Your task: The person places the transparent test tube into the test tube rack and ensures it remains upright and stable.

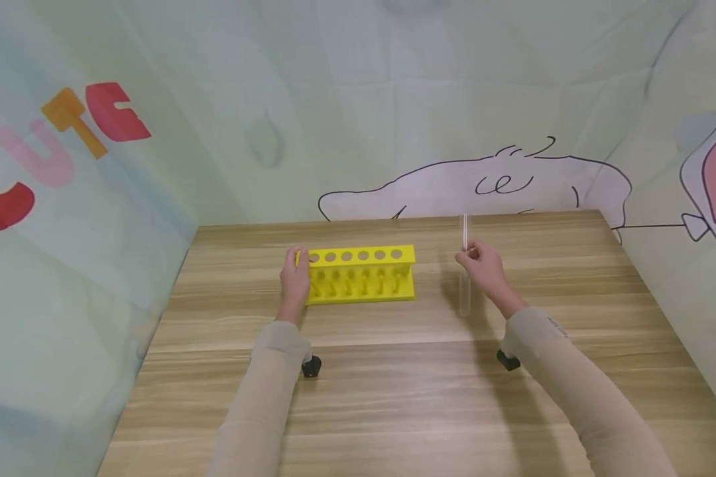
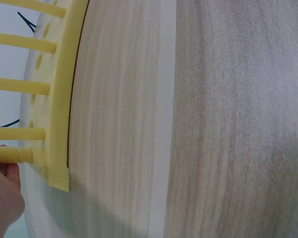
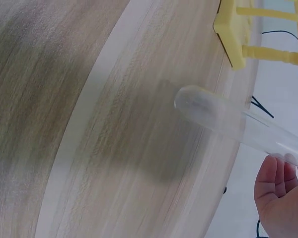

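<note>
A yellow test tube rack (image 1: pixel 407 254) with one row of round holes stands on the table. My left hand (image 1: pixel 295 281) grips its left end, fingers over the top; in the left wrist view the hand (image 2: pixel 5 198) is at the end post of the rack (image 2: pixel 64 74). To the right of the rack, my right hand (image 1: pixel 483 268) pinches a clear glass test tube (image 1: pixel 465 295) around its middle. The right wrist view shows the tube's rounded closed end (image 3: pixel 208 109) pointing down above the tabletop, with the fingers (image 3: pixel 270 173) behind the tube. No tubes show in the rack.
The wood-grain table (image 1: pixel 382 411) extends toward me, its far edge against a printed cloth backdrop (image 1: pixel 334 119). Black wrist-camera pieces (image 1: pixel 311 366) hang beneath both sleeves. A pale strip (image 2: pixel 164 119) crosses the tabletop in the wrist views.
</note>
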The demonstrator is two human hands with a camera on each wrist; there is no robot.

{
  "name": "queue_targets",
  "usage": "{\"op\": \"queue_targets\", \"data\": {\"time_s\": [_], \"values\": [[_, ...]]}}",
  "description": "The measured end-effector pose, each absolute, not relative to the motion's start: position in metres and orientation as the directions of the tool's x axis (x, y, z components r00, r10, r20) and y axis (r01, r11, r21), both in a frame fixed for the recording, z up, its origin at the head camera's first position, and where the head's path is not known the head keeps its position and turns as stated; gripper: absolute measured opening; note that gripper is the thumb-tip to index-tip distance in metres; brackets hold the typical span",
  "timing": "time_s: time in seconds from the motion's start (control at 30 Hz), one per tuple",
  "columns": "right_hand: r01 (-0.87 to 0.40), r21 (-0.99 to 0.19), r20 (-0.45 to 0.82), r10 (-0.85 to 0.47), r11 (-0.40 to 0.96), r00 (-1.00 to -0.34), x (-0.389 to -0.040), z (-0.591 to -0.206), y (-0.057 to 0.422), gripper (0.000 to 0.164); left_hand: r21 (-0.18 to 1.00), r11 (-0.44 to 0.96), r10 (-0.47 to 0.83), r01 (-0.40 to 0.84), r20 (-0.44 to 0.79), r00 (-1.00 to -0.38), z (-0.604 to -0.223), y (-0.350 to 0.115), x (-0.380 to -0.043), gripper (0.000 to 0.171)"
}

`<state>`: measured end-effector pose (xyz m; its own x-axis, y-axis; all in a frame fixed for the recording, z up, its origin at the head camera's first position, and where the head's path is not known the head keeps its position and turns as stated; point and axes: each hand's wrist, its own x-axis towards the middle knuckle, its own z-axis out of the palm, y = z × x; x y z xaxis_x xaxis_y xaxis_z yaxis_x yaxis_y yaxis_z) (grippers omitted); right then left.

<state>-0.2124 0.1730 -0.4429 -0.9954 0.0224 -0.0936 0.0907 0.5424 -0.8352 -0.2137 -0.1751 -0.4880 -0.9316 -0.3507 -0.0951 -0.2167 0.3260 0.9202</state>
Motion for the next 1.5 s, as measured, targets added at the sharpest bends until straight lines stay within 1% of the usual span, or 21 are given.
{"op": "queue_targets", "data": {"time_s": [0.57, 0.8, 1.0, 1.5], "values": [[0.059, -0.848, -0.053, 0.028, 0.527, -0.998, -0.212, -0.438, 0.169, 0.028, 0.914, 0.336, -0.352, -0.226, -0.101, -0.93, -0.485, -0.175, -0.213, 0.035], [0.047, -0.846, -0.028, 0.043, 0.531, -0.999, -0.213, -0.436, 0.166, 0.027, 0.917, 0.332, -0.35, -0.222, -0.099, -0.931, -0.485, -0.174, -0.213, 0.036], [0.043, -0.846, -0.02, 0.049, 0.531, -0.999, -0.214, -0.435, 0.166, 0.029, 0.913, 0.339, -0.348, -0.226, -0.101, -0.932, -0.485, -0.175, -0.213, 0.038], [-0.024, -0.849, 0.05, 0.036, 0.528, -0.998, -0.214, -0.43, 0.162, 0.027, 0.915, 0.344, -0.346, -0.211, -0.085, -0.934, -0.487, -0.175, -0.213, 0.036]]}}
